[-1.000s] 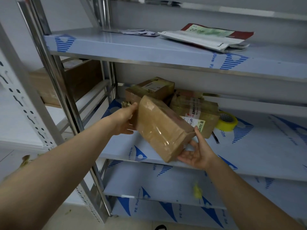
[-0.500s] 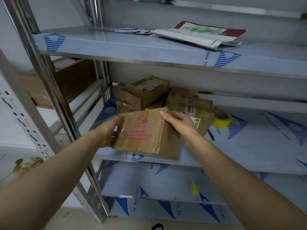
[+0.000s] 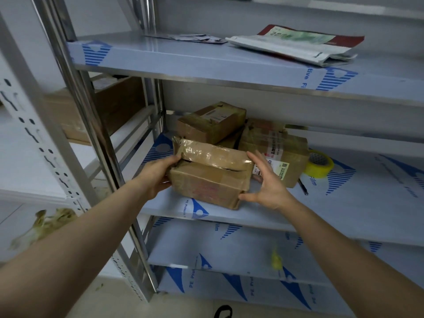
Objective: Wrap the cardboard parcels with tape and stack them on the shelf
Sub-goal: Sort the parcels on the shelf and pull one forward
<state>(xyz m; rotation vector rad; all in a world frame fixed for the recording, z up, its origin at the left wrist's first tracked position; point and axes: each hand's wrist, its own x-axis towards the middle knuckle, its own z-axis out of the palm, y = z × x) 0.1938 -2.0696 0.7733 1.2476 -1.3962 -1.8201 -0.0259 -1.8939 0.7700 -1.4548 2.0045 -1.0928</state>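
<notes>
Stacking step: taped parcel (image 3: 210,177) sits on the middle shelf (image 3: 344,203) near the front edge, just in front of the other parcels (image 3: 211,121); left hand (image 3: 158,175) grips its left end, fingers curled round it; right hand (image 3: 266,182) spread wide just beside the right end, holding nothing; contact unclear. Next, I reckon: close right fingers, then push it back or lift it onto the pile.

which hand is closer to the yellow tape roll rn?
Right. Right hand hovers at the front parcel's right end, nearer the tape roll; left hand holds its far left end.
</notes>
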